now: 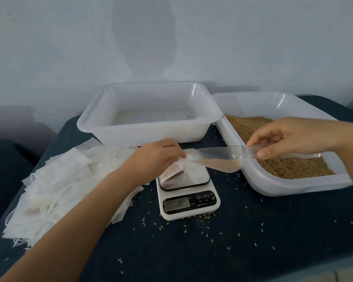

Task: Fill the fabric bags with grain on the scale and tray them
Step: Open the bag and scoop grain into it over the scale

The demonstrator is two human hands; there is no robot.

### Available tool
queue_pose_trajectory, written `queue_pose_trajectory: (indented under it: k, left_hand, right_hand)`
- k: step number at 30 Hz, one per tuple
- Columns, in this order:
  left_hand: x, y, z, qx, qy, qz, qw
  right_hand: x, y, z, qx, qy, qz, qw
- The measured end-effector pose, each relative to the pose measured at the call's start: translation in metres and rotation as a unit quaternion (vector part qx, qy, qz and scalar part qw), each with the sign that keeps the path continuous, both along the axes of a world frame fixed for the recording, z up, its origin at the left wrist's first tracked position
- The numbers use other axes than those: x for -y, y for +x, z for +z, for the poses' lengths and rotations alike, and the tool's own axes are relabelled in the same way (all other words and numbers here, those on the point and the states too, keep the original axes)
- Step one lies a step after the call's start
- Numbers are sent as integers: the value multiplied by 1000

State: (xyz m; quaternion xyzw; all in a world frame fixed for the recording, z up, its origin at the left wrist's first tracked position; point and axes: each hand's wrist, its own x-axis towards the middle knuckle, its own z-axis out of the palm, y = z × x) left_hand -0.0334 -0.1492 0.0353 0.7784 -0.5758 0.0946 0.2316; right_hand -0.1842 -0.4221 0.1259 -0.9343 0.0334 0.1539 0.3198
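— Any writing legible?
— Only M and T on the scale's (189,197) buttons; display unreadable. My left hand (154,157) pinches the bag (183,173) open on the scale; my right (291,137) grips the scoop (222,157), spout at its mouth.

Clear glossy plastic scoop (218,159) — bags (55,186) seemingly matt cloth.

Two bare forearms come into view, with no sleeves, gloves, watch or bracelet on either one. The left hand (155,157) and the right hand (291,137) carry no rings on the fingers that show. The right thumbnail is short, trimmed and unpainted. Nothing of the person's clothing shows.
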Motion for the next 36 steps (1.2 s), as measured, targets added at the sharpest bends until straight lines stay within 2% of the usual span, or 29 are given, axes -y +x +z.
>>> queue_pose_trajectory:
  k: [4, 10, 14, 17, 23, 30, 36]
  left_hand:
    - [4, -4, 3, 64, 15, -18, 998]
    - [6, -3, 4, 62, 16, -12, 998]
    - [7, -5, 4, 11, 21, 22, 999]
    - [12, -7, 2, -47, 12, 85, 995]
    - [23, -11, 0, -155, -12, 230, 961]
    - [20, -14, 12, -195, 21, 241, 951]
    - [25, -16, 23, -180, 29, 232, 955]
  right_hand:
    - [3, -2, -1, -5, -14, 3, 1000]
    - [2, -2, 0, -10, -20, 2, 1000]
    - [-3, 0, 0, -19, -23, 1, 1000]
    - [-6, 3, -2, -16, -39, 1, 999]
    - [-13, 5, 1, -4, -51, -2, 999]
    - [-23, 7, 14, 0, -101, 1, 995]
    - [-44, 15, 37, 0, -195, 37, 980]
